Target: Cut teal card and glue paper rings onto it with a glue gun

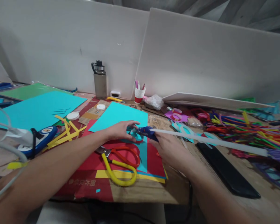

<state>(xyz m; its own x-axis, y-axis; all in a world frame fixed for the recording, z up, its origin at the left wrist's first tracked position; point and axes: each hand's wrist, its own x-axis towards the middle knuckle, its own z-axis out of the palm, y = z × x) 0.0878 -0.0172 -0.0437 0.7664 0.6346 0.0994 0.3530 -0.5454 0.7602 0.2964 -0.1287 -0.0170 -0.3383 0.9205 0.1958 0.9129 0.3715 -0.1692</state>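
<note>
My right hand (166,146) is wrapped round a blue hot glue gun (150,132), its nozzle pointing left. A long white glue stick (207,140) sticks out of the gun's back and reaches far to the right. At the nozzle is a small light-blue and red paper ring (137,137), pinched by the curved fingers of my left hand (122,130); my fingers partly hide it. Beneath both hands lie a light-blue sheet (121,113) and a red sheet (156,160). Scissors (121,165) with red and yellow handles rest on the sheets, close below my left hand.
Yellow paper strips (66,133) and a blue glue gun-like device (40,140) with cables lie left. A bottle (100,81), a cup of pens (139,93) and a utility knife (115,99) are behind. On the right are a black phone-shaped object (226,169) and many pipe cleaners (254,130).
</note>
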